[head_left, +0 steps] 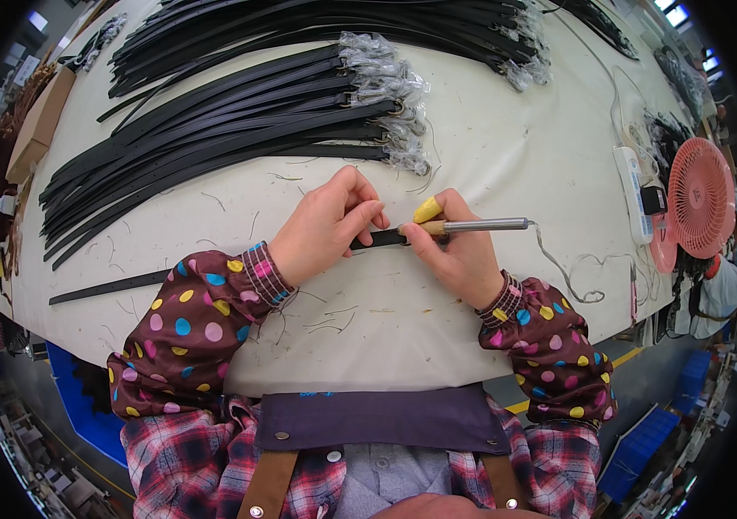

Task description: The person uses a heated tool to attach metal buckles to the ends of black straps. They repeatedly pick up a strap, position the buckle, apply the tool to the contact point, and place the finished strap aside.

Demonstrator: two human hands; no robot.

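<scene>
Head view: the right hand [464, 259] has its grip closed around a corded pen-like tool [490, 224], thumb by the right end of the black strap [113, 288], which runs left across the worktop [507, 156]. The left hand [321, 227] is bunched over that strap, but honestly can't tell if its grip is actually pinching. Imo a snagged cord [592, 297] could make the tool skid and mark the strap

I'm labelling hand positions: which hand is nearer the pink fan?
Right. The right hand is left of the pink fan; the left hand is farther left.
</scene>
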